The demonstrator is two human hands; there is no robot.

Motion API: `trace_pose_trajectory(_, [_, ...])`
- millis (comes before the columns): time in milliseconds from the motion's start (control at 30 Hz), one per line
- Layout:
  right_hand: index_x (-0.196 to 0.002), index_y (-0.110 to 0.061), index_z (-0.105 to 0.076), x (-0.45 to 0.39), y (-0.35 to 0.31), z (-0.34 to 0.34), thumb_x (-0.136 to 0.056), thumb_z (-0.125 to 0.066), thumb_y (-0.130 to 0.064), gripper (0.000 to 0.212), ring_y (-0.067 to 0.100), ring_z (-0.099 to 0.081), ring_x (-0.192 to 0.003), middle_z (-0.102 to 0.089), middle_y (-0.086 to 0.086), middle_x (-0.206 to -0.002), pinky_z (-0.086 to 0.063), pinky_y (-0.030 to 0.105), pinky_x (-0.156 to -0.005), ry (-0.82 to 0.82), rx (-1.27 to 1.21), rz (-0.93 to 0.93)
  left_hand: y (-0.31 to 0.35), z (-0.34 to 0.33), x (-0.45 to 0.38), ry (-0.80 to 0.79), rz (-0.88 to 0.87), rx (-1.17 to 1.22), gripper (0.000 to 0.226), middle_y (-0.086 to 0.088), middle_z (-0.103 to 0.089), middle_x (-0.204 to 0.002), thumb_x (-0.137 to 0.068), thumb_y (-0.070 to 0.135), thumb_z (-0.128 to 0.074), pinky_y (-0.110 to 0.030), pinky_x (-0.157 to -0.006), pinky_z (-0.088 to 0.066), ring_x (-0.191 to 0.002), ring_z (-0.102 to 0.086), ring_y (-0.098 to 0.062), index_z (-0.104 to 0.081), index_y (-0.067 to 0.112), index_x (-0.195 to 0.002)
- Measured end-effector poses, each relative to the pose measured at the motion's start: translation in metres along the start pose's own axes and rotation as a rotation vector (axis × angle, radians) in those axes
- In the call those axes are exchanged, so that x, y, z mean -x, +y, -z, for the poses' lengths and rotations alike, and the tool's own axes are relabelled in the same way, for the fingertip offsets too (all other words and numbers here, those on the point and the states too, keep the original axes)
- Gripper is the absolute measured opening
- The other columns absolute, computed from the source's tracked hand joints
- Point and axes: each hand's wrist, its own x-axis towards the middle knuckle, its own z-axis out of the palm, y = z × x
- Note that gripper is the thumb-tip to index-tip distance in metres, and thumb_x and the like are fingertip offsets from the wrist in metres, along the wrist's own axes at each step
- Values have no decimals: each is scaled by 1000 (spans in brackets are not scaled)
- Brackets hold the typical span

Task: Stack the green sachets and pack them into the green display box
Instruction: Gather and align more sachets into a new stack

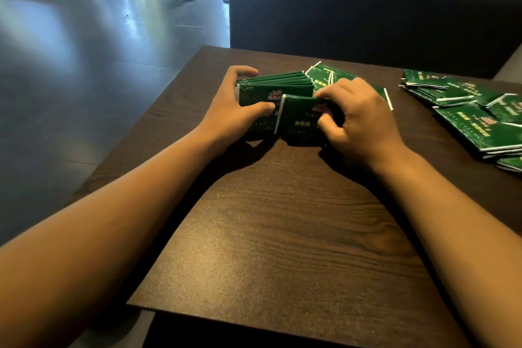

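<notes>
Sachets [278,85] upright between both hands [285,117]

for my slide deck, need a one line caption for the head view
Left hand grips an upright stack of green sachets while the right hand adds another sachet.

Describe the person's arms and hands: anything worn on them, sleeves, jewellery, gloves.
Both forearms are bare to the frame edge, with no sleeves in view. The left hand and the right hand wear no gloves. No watch, bracelet or ring shows on either. Fingernails are too blurred to judge.
</notes>
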Motion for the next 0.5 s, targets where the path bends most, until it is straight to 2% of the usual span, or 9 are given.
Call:
trace_pose_trajectory(67, [-110,-12,-67,-1,-2,-3,-85,-56,-25,30,29,-55,-88,-66,8,-100,-48,43,-76,2,29,48,3,-3,2,-23,-6,14,50,-5,-61,-123,-95,20,-73,-43,-91,-62,-108,-69,-20,-44,27,-135])
trace_pose_trajectory(167, [-113,-11,-65,-2,-10,-7,-87,-58,-20,28,30,-55,-91,-64,9,-104,-47,42,-76,64,15,63,9,-5,6,-60,-11,33,46,-5,-59,-126,-101,39,-63,-35,-83,-63,-104,-71,-20,-39,29,-139])
trace_pose_trajectory(267, [-118,-12,-62,-3,-17,-11,-91,-59,-19,28,30,-55,-96,-60,10,-111,-51,44,-73,58,13,20,11,-3,7,-99,-11,57,55,-7,-57,-130,-98,54,-59,-30,-80,-62,-103,-72,-18,-35,29,-141])
trace_pose_trajectory(367, [-128,-16,-57,-4,-20,-13,-94,-60,-28,36,30,-48,-110,-50,13,-128,-53,42,-70,19,55,-23,10,-4,8,-113,-61,17,70,1,-58,-125,-89,38,-77,-24,-84,-60,-105,-71,-11,-35,25,-143])
trace_pose_trajectory(433, [-142,-25,-47,-3,-19,-17,-94,-60,-34,50,33,-38,-127,-35,12,-149,-51,37,-76,-42,70,-62,5,-5,7,-107,-127,-77,77,4,-56,-127,-85,24,-85,-27,-95,-58,-113,-66,-12,-36,22,-144])
trace_pose_trajectory(500, [-153,-33,-33,0,-19,-19,-95,-59,-36,63,34,-29,-139,-16,8,-163,-46,38,-87,-131,20,-94,3,-5,6,-94,-175,-122,77,0,-55,-129,-83,14,-86,-33,-98,-58,-114,-65,-16,-37,19,-143])
